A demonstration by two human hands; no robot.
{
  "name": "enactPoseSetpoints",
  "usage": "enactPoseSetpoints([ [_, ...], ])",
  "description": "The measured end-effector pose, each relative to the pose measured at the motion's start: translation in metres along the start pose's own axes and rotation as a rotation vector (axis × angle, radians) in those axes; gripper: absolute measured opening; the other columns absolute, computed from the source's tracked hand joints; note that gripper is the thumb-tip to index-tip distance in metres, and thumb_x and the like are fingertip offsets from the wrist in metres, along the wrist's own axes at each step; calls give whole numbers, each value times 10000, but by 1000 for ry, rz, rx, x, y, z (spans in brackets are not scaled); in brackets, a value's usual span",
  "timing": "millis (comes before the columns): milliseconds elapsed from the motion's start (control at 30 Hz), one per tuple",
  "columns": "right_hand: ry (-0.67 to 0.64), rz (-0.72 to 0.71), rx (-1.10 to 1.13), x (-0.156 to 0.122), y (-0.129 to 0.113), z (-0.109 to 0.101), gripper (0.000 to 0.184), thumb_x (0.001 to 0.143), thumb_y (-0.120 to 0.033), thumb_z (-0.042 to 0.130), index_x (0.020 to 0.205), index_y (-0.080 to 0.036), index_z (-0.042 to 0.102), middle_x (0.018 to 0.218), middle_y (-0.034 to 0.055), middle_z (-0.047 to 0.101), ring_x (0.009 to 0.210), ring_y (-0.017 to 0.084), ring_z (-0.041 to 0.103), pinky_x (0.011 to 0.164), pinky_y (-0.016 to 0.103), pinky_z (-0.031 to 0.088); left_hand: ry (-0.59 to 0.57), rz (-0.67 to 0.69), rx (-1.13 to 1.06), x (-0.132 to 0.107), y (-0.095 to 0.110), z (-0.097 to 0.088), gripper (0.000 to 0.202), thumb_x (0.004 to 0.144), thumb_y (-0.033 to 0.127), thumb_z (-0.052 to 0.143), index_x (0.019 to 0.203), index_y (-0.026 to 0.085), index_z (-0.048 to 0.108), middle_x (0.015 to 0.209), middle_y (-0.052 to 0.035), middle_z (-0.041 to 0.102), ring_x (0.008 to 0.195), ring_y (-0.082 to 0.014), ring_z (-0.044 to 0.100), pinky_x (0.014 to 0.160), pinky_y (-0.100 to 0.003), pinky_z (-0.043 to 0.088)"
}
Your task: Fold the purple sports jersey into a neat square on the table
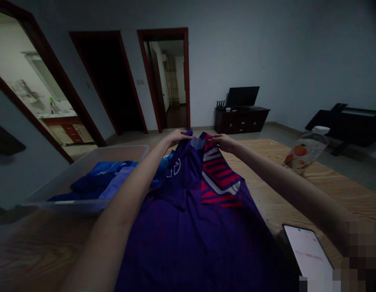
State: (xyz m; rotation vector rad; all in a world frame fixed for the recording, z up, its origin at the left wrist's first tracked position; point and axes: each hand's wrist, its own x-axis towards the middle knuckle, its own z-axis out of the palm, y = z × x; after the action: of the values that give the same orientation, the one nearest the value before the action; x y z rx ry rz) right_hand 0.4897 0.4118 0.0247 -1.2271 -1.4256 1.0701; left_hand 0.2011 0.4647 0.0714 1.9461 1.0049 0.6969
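A purple jersey (188,239) with a red and white pattern on its right sleeve lies spread across the table in front of me. Its collar end is lifted at the far side. My left hand (178,138) pinches the jersey near the left of the neckline, fingers closed on the cloth. On the other side of the neck opening, my right hand (223,142) grips the fabric by the red-patterned part. White lettering shows on the folded cloth at the left. Blue cloth (162,168) peeks out behind the jersey, partly hidden by my left forearm.
On the left, a clear plastic bin (84,205) holds several blue and lilac garments (99,178). A bottle (308,150) with a white cap stands on the wooden table (263,178) beyond my right forearm. A lit phone (309,251) lies at the lower right.
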Motion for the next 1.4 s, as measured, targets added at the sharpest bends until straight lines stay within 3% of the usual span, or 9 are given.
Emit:
enactPoseSetpoints([
  [167,46,-84,-88,-5,-23,-7,328,713,-208,881,1025,-121,826,988,105,833,864,212,761,853,323,615,131,158,212,1,18,-4,411,756,240,871,1134,82,827,1055,-75,830,999,-256,763,903,-324,588],
  [333,123,-129,-263,-3,-35,-5,305,628,-325,949,816,-137,799,748,39,751,725,190,661,704,301,538,247,167,485,-2,25,-2,330,768,149,833,1094,97,836,1102,-118,828,1120,-308,743,1012,-366,549],
  [567,124,-206,-421,-17,-48,1,313,642,-359,927,786,-160,733,652,-28,567,691,135,482,617,271,352,183,229,798,-25,44,17,300,960,230,755,1253,173,780,1300,-131,777,1278,-308,675,1106,-392,483],
  [700,0,-344,-527,-61,-43,-3,290,719,-360,873,823,-204,652,726,-27,557,722,148,481,632,271,359,129,380,1149,-86,60,26,307,1082,295,631,1346,144,674,1266,-151,739,1140,-286,703,934,-346,510],
  [867,-244,-480,-717,-158,-36,14,230,868,-339,763,877,-234,559,817,-4,590,766,172,503,676,294,385,-46,537,1399,-196,60,41,297,1186,295,405,1336,157,621,1254,-95,680,982,-204,686,733,-292,453],
  [1033,-464,-694,-1156,-282,-35,62,136,881,-91,640,964,-190,599,943,72,685,874,220,571,834,377,396,-228,697,1317,-315,37,75,202,1146,132,445,1192,185,634,1091,-48,692,886,-181,697,703,-306,473],
  [1133,-563,-831,-1271,-351,-25,94,107,960,-103,631,1017,-193,623,963,60,701,837,223,561,847,408,394,-296,835,1186,-380,19,105,159,1093,78,510,1081,193,620,969,-34,689,772,-195,673,670,-340,496],
  [1267,-611,-895,-1300,-411,-5,120,36,1039,-164,624,1043,-199,629,956,41,679,826,228,556,819,412,408,-370,726,1078,-436,1,136,128,1037,74,611,1063,199,608,988,-35,706,771,-208,682,634,-349,503],
  [1400,-651,-864,-1292,-430,10,124,71,1027,-160,643,1091,-191,641,1025,63,695,886,247,595,851,419,452,-476,452,962,-458,5,136,244,991,24,599,1149,207,630,1151,-64,714,886,-221,726,708,-328,539],
])
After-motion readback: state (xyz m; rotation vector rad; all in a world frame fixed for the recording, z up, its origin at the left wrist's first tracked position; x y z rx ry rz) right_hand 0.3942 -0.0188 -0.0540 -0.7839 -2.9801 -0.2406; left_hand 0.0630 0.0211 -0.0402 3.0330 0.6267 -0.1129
